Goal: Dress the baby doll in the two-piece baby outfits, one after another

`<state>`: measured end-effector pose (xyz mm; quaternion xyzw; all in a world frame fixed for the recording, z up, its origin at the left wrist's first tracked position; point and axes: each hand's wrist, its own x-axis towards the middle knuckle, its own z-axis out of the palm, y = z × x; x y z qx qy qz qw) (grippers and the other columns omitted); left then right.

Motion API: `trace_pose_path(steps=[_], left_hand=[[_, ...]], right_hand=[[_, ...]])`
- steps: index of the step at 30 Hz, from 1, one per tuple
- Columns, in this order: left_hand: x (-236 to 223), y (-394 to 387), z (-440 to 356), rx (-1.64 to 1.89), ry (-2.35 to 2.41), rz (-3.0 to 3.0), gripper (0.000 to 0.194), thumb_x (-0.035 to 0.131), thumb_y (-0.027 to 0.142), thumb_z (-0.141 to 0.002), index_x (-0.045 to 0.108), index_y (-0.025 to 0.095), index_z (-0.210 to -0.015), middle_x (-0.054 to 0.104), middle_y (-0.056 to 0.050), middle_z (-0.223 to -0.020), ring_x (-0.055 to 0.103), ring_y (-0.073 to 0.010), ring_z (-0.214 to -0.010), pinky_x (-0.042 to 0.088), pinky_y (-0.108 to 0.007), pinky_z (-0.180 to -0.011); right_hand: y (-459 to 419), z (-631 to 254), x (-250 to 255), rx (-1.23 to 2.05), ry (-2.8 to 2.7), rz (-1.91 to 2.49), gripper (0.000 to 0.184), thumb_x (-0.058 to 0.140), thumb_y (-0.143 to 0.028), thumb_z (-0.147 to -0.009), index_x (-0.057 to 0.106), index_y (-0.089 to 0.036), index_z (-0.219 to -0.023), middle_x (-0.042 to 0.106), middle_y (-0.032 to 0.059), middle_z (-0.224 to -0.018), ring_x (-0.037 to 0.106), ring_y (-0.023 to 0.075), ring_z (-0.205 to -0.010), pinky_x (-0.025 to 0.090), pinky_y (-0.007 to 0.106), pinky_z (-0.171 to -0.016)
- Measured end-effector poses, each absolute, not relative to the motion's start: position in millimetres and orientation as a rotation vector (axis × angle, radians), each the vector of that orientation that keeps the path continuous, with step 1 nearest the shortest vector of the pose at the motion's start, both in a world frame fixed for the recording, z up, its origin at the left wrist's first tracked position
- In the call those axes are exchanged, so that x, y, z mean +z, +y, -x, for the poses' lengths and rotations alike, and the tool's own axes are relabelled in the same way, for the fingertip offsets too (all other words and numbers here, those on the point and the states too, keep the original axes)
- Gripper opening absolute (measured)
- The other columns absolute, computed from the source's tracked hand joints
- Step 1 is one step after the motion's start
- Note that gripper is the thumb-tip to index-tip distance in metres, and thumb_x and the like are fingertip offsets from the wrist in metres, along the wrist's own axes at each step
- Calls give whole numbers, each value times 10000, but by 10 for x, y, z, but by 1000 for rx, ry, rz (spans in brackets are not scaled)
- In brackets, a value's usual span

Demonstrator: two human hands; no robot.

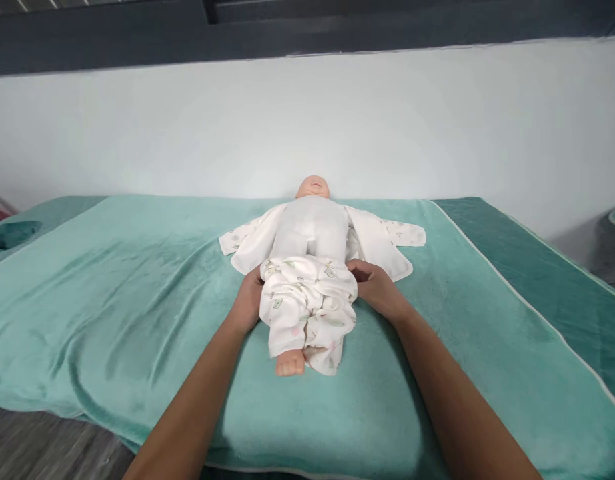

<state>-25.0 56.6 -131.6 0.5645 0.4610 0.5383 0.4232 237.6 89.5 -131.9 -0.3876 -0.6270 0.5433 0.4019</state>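
Observation:
A baby doll [312, 230] lies on its back, head toward the wall, its white cloth body showing. An unfastened white baby jacket [378, 241] is spread under it with the sleeves stretched out sideways. Patterned white baby pants [307, 300] are bunched around the doll's legs, their waistband at the upper thighs. One bare foot [290, 363] sticks out of the left leg opening; the other foot is hidden. My left hand [248, 297] grips the pants' waistband at the left edge, fingertips out of sight. At the right edge, my right hand [375, 285] pinches the same waistband.
A green blanket [137, 320] with some wrinkles covers the bed or table. Darker green cloth [547, 267] lies along the right side. Behind the doll's head rises a white wall [307, 120]. Grey wooden floor [42, 443] shows at the lower left.

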Motion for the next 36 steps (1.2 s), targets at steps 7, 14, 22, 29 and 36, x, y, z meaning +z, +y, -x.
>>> trace_pose_path(steps=[7,14,22,29,36], left_hand=[[-1351,573,289,1368,1226,-1402,221,767,313,-733,739,180,-906,724,-23,-860,644,-231,-874,525,-315,-786],[-1336,557,278,1410,1081,-1305,235,743,304,-772,719,183,-972,723,-30,-912,637,-219,-900,527,-310,-785],[-1369,580,308,1353,973,-1156,222,783,289,-735,676,177,-895,708,-5,-839,656,-205,-858,526,-291,-732],[-1416,605,358,1346,936,-1012,197,782,180,-653,618,182,-763,608,31,-678,551,-121,-610,436,-228,-557],[-1372,576,462,1267,818,-875,236,733,226,-683,700,174,-911,615,8,-704,500,-111,-547,370,-232,-496]], right_hand=[[861,-2370,-1259,1348,-1508,882,298,880,-332,-660,627,-197,-739,615,-4,-884,569,151,-814,466,286,-759],[828,-2337,-1240,1382,-1473,860,309,883,-352,-669,629,-193,-749,639,4,-875,574,151,-807,451,282,-743],[854,-2318,-1305,1360,-1551,933,279,809,-397,-754,628,-200,-830,602,-22,-760,543,143,-729,428,279,-688],[902,-2290,-1389,1057,-1489,1077,145,665,-327,-825,573,-217,-808,484,-55,-670,419,119,-618,322,259,-575],[904,-2279,-1384,889,-1458,1190,102,593,-321,-835,583,-227,-873,562,-23,-756,479,145,-650,376,287,-608]])
